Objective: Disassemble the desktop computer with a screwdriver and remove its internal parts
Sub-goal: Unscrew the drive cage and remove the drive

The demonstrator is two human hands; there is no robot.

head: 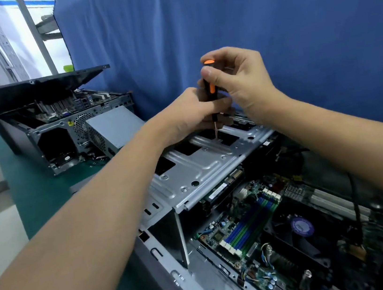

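Head view: both hands on one screwdriver [209,88], two open desktop computers, no legible labels.
Right hand [233,82] pinches its orange cap; left hand [191,113] grips the handle, tip on the drive cage [203,163].

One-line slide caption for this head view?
Both hands, left hand and right hand, steady an upright screwdriver on the drive cage of an opened desktop.

The open desktop computer [258,221] lies flat on the green table, its green board with a round fan showing inside, and a black and orange screwdriver [210,90] stands straight up with its thin tip on the grey metal drive cage [203,163].
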